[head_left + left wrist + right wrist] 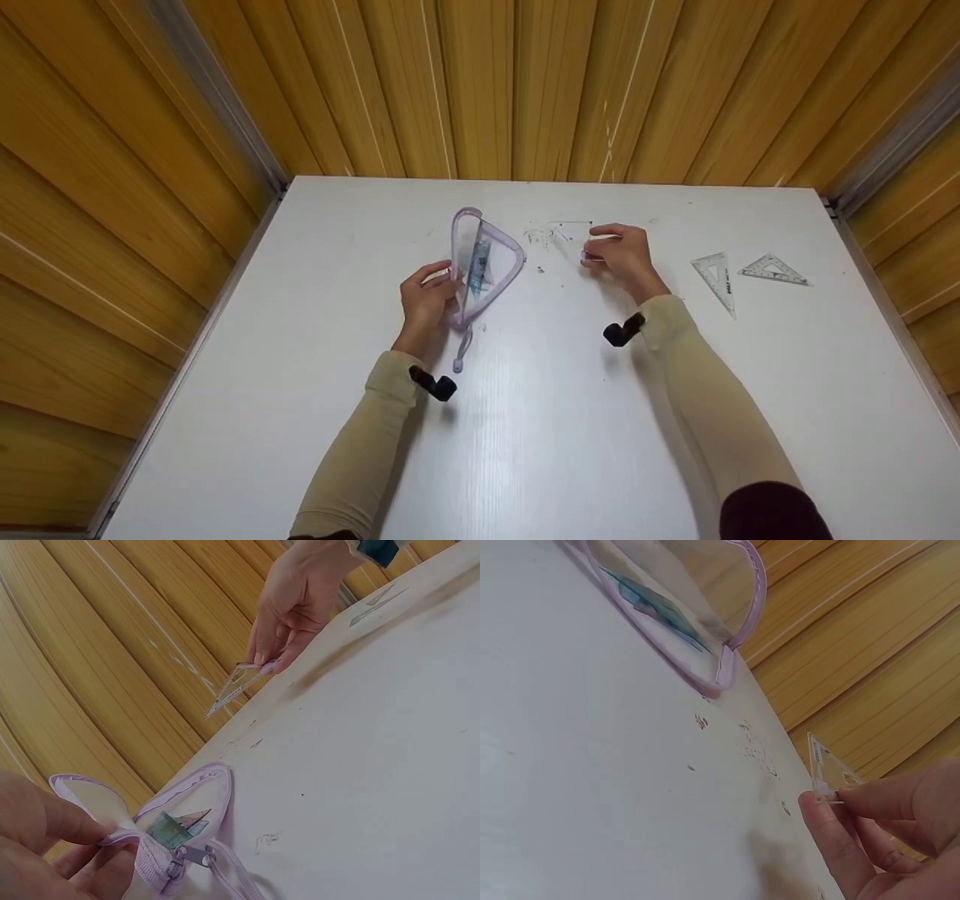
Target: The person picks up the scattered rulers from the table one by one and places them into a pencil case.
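My left hand (429, 297) grips the edge of a clear zip pouch (512, 279) with lilac trim, its mouth unzipped and spread. Inside it lie a teal-blue piece (168, 831) and some clear, pointed pieces, partly hidden by the pouch wall. A lilac strap hangs from the zip end. To the right of the pouch, my right hand (621, 257) pinches a small clear set square (817, 759) between thumb and fingers, above the table. By those fingertips shows a pale lilac bit (268, 668), too small to make out.
Two more clear set squares, one long (727, 283) and one wider (776, 278), lie on the white table (525, 450) right of my right hand. Dark scuffs mark the tabletop between the hands. Yellow wood-patterned panels (480, 90) stand behind the table and at both sides.
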`<act>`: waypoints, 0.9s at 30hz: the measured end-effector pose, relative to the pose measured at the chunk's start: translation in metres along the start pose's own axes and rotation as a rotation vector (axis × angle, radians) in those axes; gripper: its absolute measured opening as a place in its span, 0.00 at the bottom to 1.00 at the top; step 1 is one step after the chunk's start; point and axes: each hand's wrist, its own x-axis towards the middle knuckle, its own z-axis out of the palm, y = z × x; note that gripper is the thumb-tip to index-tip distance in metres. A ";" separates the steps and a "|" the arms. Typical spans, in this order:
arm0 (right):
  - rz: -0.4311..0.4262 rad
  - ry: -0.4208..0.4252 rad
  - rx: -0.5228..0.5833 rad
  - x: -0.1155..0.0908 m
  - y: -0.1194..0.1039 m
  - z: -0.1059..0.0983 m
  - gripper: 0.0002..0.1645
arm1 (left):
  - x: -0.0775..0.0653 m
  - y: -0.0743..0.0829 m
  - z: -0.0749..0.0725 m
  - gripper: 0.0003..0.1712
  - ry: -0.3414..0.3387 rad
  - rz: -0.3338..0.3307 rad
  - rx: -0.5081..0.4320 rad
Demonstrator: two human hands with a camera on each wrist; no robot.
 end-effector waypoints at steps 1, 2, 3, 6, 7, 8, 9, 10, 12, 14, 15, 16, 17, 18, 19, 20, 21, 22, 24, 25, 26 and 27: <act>0.003 -0.002 -0.003 0.001 0.000 0.002 0.28 | 0.000 0.000 0.000 0.19 -0.001 0.002 -0.001; 0.008 -0.001 -0.008 0.001 -0.001 0.004 0.28 | 0.001 0.000 0.000 0.19 -0.002 0.005 -0.001; 0.013 -0.002 -0.019 0.002 -0.001 0.007 0.28 | 0.001 0.000 0.000 0.19 -0.001 0.008 0.000; 0.024 -0.001 -0.048 0.002 -0.003 0.014 0.28 | 0.002 -0.001 0.000 0.19 -0.003 0.012 -0.006; 0.027 0.000 -0.054 0.002 -0.003 0.017 0.27 | 0.001 -0.001 0.000 0.19 -0.003 0.012 -0.008; 0.027 -0.001 -0.057 0.002 -0.003 0.020 0.27 | 0.001 -0.001 0.000 0.19 -0.002 0.012 -0.010; 0.026 -0.004 -0.057 0.002 -0.003 0.022 0.28 | 0.002 -0.001 0.000 0.20 -0.001 0.013 -0.013; 0.024 -0.010 -0.056 0.002 -0.003 0.025 0.28 | 0.001 -0.001 0.000 0.19 0.000 0.013 -0.015; 0.024 -0.014 -0.055 0.002 -0.003 0.030 0.28 | 0.001 -0.001 0.001 0.20 -0.001 0.017 -0.017; 0.024 -0.018 -0.051 0.002 -0.003 0.035 0.27 | 0.000 -0.002 0.000 0.20 -0.006 0.013 -0.020; 0.024 -0.019 -0.049 0.003 -0.002 0.037 0.27 | 0.000 -0.002 0.000 0.20 -0.010 0.009 -0.020; 0.025 -0.018 -0.041 0.003 -0.002 0.040 0.27 | 0.000 -0.003 0.000 0.20 -0.014 0.005 -0.019; 0.027 -0.017 -0.033 0.003 -0.002 0.042 0.26 | -0.001 -0.003 0.000 0.20 -0.019 0.003 -0.021; 0.029 -0.019 -0.030 0.003 -0.002 0.045 0.26 | -0.001 -0.003 -0.001 0.20 -0.022 -0.001 -0.022; 0.031 -0.021 -0.024 0.004 -0.002 0.048 0.26 | -0.001 -0.003 -0.001 0.20 -0.023 -0.002 -0.022; 0.033 -0.024 -0.018 0.004 -0.002 0.050 0.27 | -0.001 -0.003 -0.001 0.20 -0.025 -0.001 -0.023; 0.036 -0.025 -0.016 0.004 -0.003 0.053 0.27 | -0.001 -0.003 -0.002 0.20 -0.024 0.000 -0.020; 0.040 -0.028 -0.011 0.005 -0.003 0.056 0.27 | -0.001 -0.003 -0.002 0.20 -0.023 0.001 -0.018; 0.045 -0.030 -0.010 0.005 -0.003 0.061 0.27 | 0.000 -0.003 -0.002 0.20 -0.022 0.001 -0.010; 0.045 -0.030 -0.006 0.005 -0.002 0.064 0.27 | 0.000 -0.003 -0.002 0.20 -0.023 0.000 -0.009; 0.044 -0.032 -0.003 0.005 -0.002 0.066 0.27 | -0.001 -0.002 -0.002 0.20 -0.023 -0.005 -0.006; 0.043 -0.031 -0.005 0.005 -0.001 0.068 0.27 | -0.001 -0.002 -0.002 0.20 -0.023 -0.007 -0.003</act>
